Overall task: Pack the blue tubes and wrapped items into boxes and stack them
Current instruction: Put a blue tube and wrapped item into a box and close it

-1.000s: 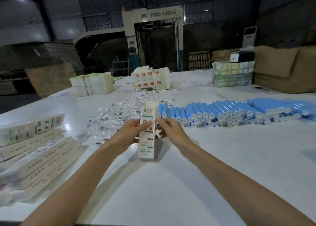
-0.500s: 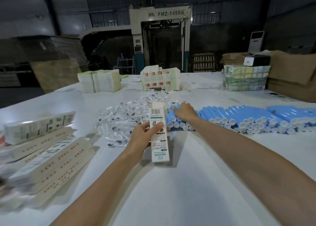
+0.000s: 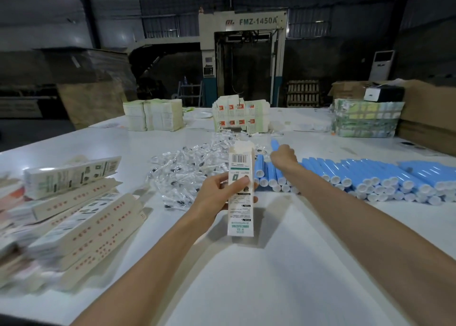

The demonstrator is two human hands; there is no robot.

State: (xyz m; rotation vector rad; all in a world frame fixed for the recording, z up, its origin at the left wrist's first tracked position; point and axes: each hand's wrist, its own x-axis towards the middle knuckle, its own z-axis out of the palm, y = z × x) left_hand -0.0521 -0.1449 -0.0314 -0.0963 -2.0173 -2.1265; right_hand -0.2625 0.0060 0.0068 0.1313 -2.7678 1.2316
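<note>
Large white surface (image 3: 296, 264) carries all stock. Long stacked row of blue tubes (image 3: 370, 177) on the right side, white caps toward camera. Loose pile of wrapped items (image 3: 182, 172) at centre, just left of the row. Flat boxes (image 3: 81, 217) heaped at left. One erected box (image 3: 240, 190), upright, top flap open, gripped round its middle by left hand (image 3: 217, 194). Right hand (image 3: 283, 156) curled round single blue tube (image 3: 274, 144), raised above the row's left end.

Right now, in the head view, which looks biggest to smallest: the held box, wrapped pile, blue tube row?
1. row of blue tubes, running off the right edge.
2. pile of wrapped items.
3. box in the left hand, though nearness to the camera enlarges it.
</note>
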